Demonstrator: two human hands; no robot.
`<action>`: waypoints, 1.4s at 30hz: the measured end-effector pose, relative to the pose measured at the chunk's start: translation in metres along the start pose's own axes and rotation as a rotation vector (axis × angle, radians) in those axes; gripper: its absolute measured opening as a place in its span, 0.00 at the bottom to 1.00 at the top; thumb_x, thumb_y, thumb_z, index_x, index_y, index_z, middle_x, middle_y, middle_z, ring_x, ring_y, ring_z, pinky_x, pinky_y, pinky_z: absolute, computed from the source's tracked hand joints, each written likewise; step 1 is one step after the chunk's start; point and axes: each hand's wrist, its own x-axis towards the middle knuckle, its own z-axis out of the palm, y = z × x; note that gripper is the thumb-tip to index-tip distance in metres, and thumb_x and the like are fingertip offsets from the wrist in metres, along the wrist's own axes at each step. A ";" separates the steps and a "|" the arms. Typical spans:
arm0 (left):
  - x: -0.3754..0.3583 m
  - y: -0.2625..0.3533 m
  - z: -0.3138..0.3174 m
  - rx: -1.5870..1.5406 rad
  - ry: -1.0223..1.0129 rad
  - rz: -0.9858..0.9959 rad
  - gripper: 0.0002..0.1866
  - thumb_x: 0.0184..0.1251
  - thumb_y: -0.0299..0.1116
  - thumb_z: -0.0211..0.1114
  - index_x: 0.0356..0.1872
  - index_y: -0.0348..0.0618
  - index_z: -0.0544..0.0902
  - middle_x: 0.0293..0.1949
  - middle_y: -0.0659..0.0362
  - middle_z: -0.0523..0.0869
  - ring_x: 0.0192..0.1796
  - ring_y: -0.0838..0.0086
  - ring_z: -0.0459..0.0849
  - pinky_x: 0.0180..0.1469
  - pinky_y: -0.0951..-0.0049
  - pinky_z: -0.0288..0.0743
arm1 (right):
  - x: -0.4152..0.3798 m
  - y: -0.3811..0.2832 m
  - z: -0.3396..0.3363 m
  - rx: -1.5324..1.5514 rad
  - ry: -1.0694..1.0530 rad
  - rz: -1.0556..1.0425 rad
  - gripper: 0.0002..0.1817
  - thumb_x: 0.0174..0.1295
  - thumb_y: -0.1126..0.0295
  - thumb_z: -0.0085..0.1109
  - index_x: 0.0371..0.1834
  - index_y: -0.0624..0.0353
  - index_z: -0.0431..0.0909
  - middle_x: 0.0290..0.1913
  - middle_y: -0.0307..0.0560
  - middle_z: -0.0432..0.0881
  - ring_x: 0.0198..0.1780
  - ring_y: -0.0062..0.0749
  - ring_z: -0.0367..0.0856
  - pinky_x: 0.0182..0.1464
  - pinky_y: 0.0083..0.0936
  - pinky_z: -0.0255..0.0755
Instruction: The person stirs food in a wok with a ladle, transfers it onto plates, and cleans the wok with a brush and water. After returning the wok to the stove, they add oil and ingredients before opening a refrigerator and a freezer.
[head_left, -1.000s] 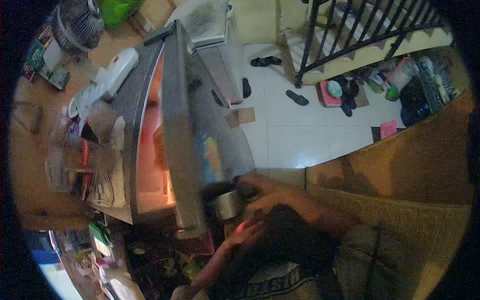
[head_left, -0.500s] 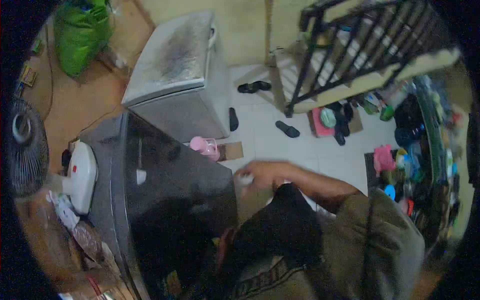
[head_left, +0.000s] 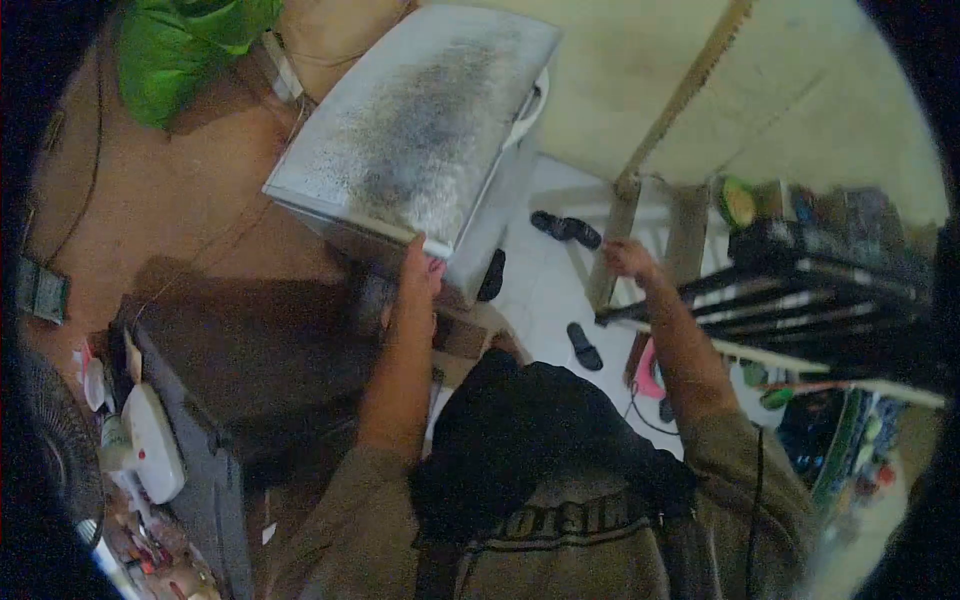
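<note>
My left hand [head_left: 418, 268] reaches forward to the near corner of a white appliance [head_left: 470, 70] with a dark-stained top. One finger points up at its lid edge, the other fingers are mostly hidden, and a bit of pink shows beside them. My right hand [head_left: 628, 260] is held out to the right, its fingers curled in, over the floor close to a pair of black slippers [head_left: 566, 228] and the stair steps. I cannot tell what, if anything, is in its fingers.
A dark cabinet [head_left: 270, 350] stands at the left, with a white device [head_left: 155, 445] and a fan [head_left: 55, 450] beside it. Black stair railings [head_left: 800, 300] rise at the right. Single slippers [head_left: 584, 346] lie on the white tiles. A green bag [head_left: 185, 60] is at the back left.
The view has turned and moved toward the appliance. My left arm has come into sight, stretched forward. My right hand has gone from beside the dark cabinet out toward the stairs.
</note>
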 end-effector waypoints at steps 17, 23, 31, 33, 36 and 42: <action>-0.140 0.202 0.106 -0.005 0.245 0.614 0.20 0.68 0.51 0.53 0.45 0.45 0.76 0.32 0.58 0.83 0.25 0.71 0.79 0.23 0.71 0.74 | 0.309 -0.128 -0.083 -0.555 -1.103 -0.129 0.21 0.64 0.59 0.54 0.56 0.56 0.75 0.51 0.51 0.80 0.41 0.36 0.84 0.42 0.37 0.80; -0.142 0.212 0.141 -0.096 0.321 0.633 0.18 0.68 0.50 0.55 0.47 0.48 0.77 0.35 0.60 0.84 0.29 0.70 0.81 0.27 0.70 0.77 | 0.375 -0.261 -0.005 -0.434 -0.922 -0.588 0.17 0.64 0.61 0.53 0.52 0.56 0.78 0.37 0.44 0.83 0.40 0.30 0.83 0.36 0.28 0.77; -0.134 0.206 0.135 -0.114 0.647 0.704 0.27 0.67 0.55 0.52 0.51 0.40 0.77 0.41 0.55 0.85 0.34 0.67 0.84 0.25 0.70 0.76 | 0.454 -0.186 0.082 -1.220 -0.661 -1.122 0.14 0.63 0.58 0.53 0.38 0.57 0.81 0.38 0.48 0.83 0.39 0.50 0.81 0.43 0.43 0.75; -0.143 0.209 0.105 -0.055 0.503 0.690 0.27 0.66 0.55 0.53 0.51 0.40 0.77 0.41 0.54 0.84 0.36 0.66 0.84 0.28 0.70 0.77 | 0.442 -0.207 0.070 -1.097 -0.686 -0.916 0.15 0.63 0.57 0.53 0.39 0.56 0.81 0.40 0.51 0.83 0.42 0.50 0.81 0.46 0.44 0.74; -0.136 0.208 0.119 -0.113 0.435 0.705 0.26 0.65 0.55 0.54 0.49 0.41 0.78 0.40 0.54 0.85 0.34 0.67 0.84 0.31 0.68 0.78 | 0.432 -0.207 0.065 -1.053 -0.590 -0.895 0.15 0.62 0.57 0.53 0.40 0.56 0.81 0.41 0.53 0.83 0.45 0.50 0.81 0.49 0.44 0.74; -0.128 0.197 0.113 0.013 0.876 0.840 0.24 0.61 0.56 0.61 0.43 0.45 0.80 0.38 0.55 0.86 0.34 0.69 0.84 0.34 0.67 0.79 | 0.423 -0.191 0.061 -0.834 -0.464 -0.788 0.15 0.60 0.58 0.56 0.42 0.57 0.82 0.44 0.53 0.83 0.47 0.48 0.81 0.51 0.43 0.74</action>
